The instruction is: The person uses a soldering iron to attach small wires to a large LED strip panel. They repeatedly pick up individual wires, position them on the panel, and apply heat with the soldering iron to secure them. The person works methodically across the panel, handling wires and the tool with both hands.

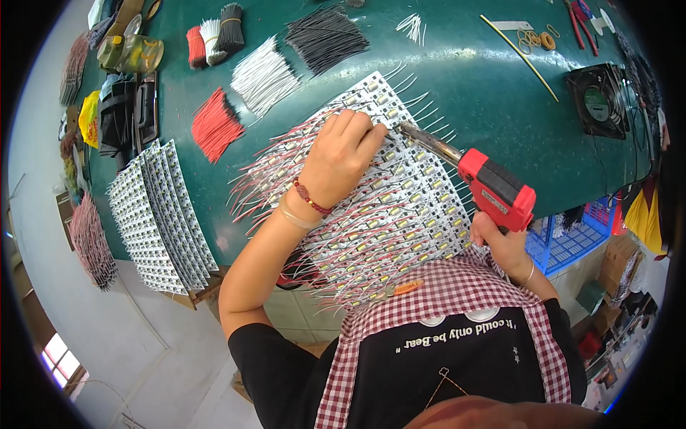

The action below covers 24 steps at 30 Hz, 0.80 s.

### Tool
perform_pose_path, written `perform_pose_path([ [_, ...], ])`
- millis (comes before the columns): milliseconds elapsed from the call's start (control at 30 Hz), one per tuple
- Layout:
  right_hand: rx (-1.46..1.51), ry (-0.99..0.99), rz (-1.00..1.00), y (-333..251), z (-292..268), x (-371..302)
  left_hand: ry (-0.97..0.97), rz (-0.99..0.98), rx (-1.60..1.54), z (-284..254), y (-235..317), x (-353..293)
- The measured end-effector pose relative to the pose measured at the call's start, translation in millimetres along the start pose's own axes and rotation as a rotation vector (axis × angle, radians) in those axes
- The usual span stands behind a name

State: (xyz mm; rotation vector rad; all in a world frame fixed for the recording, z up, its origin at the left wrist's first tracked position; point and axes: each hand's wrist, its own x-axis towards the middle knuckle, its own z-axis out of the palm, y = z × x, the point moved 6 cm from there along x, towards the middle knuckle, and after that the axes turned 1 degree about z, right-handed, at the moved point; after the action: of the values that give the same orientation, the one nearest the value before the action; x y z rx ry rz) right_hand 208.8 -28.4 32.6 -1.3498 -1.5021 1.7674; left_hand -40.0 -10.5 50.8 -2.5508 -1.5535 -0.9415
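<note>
A large white panel of small circuit boards (421, 214) lies at the table's front edge, slanting toward me. Rows of thin red and white wires stick out from its boards. My left hand (343, 154) rests over its upper part, fingers pinched together near the gun's tip; what they hold is hidden. Wrapped round the handle of a red and black soldering gun (498, 187) is my right hand (500, 243), partly covered by the tool. The gun's metal tip points left and meets the panel just beside my left fingertips.
Loose piles of red wires (216, 126), white wires (266, 75) and black wires (327, 37) lie beyond the panel. More circuit board panels (161, 218) overlap at the left edge. A black fan (599, 101) stands at right, above a blue crate (580, 232).
</note>
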Motion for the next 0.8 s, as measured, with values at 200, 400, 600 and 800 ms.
perform_pose_path([
  [200, -0.051, -0.055, -0.046, 6.3, 0.9, -1.2, -0.001, -0.005, 0.0, -0.2, -1.5, -0.8],
  [400, -0.095, -0.067, -0.072, 6.6, -0.9, -3.3, 0.016, -0.003, -0.004, -0.2, -4.0, -0.9],
  [600, 0.015, -0.032, -0.004, 9.0, 0.7, -3.6, 0.029, -0.022, -0.025, 0.0, -5.1, -3.2],
  [800, 0.091, 0.005, -0.001, 9.1, -0.2, -3.2, 0.015, 0.004, -0.004, -0.4, -2.2, -2.0],
])
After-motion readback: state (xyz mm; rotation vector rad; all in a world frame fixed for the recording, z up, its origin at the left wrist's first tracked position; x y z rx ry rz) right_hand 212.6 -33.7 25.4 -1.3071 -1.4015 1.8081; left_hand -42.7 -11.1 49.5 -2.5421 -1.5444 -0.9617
